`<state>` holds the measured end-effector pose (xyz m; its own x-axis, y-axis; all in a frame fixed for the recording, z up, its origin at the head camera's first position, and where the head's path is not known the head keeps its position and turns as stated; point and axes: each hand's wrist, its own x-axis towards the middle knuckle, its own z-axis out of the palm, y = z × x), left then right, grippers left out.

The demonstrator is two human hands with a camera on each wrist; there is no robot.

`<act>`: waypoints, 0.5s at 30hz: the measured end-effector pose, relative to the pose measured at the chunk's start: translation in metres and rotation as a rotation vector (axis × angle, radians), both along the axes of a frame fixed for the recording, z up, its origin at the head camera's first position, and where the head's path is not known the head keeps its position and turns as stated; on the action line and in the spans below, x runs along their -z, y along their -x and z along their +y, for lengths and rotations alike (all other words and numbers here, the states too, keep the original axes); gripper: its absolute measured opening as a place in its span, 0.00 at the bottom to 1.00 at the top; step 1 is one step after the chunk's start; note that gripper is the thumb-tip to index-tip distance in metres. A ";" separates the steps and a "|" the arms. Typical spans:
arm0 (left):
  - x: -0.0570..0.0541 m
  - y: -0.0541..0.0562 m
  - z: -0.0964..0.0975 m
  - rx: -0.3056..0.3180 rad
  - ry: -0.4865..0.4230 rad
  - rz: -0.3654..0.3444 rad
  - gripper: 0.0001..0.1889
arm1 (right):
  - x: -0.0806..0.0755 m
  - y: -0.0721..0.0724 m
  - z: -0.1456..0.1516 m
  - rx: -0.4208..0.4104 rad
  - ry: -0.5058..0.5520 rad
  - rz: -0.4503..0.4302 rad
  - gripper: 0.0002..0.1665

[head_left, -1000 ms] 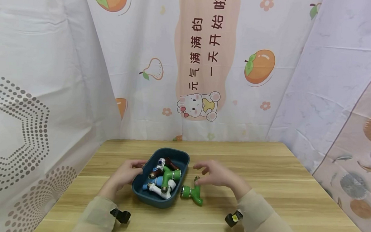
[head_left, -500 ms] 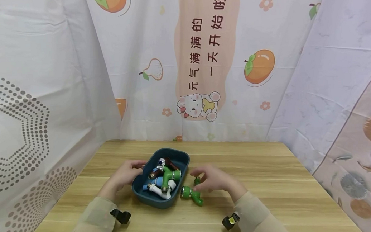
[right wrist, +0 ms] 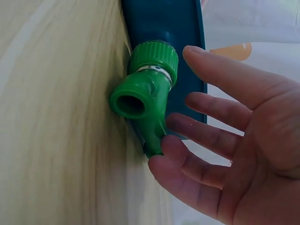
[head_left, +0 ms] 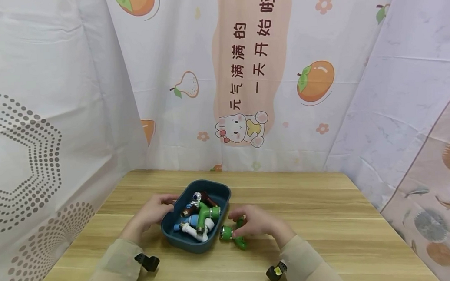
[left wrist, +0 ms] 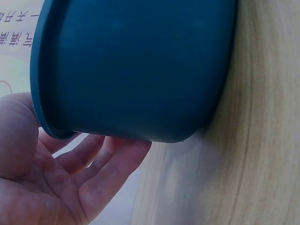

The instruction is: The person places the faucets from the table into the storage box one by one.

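My left hand (head_left: 151, 214) is at the left side of a dark blue plastic tub (head_left: 217, 185). In the left wrist view its fingertips lie along the tub's outer wall (left wrist: 136, 70), with the thumb by the rim. A green plastic faucet (right wrist: 151, 89) lies on the table just right of the tub, its ribbed end toward the tub. My right hand (head_left: 256, 221) hovers over this faucet with fingers and thumb spread around it. In the right wrist view the fingertips come close to the faucet's lower part, and the thumb is apart from its ribbed end.
Inside the tub lie another green faucet (head_left: 201, 212), a white one (head_left: 192, 232), a blue one (head_left: 193, 220) and dark brown pieces (head_left: 208, 199) with a chrome part (head_left: 196, 197). Printed curtains (head_left: 194, 151) stand behind the wooden table (head_left: 308, 204).
My right hand has moved left and slightly down onto the green faucet beside the tub, covering more of it. The left hand and the tub have stayed in place.
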<state>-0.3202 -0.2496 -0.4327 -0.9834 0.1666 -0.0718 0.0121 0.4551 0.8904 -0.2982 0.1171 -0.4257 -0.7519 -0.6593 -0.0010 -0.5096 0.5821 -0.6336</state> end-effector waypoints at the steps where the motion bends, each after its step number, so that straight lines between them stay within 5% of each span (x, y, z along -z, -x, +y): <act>1: 0.000 0.000 0.000 -0.002 -0.001 0.001 0.24 | 0.000 -0.001 -0.001 0.002 -0.005 -0.004 0.31; 15: 0.002 0.001 -0.001 -0.006 -0.013 0.002 0.24 | 0.007 0.001 -0.008 -0.014 -0.100 0.006 0.29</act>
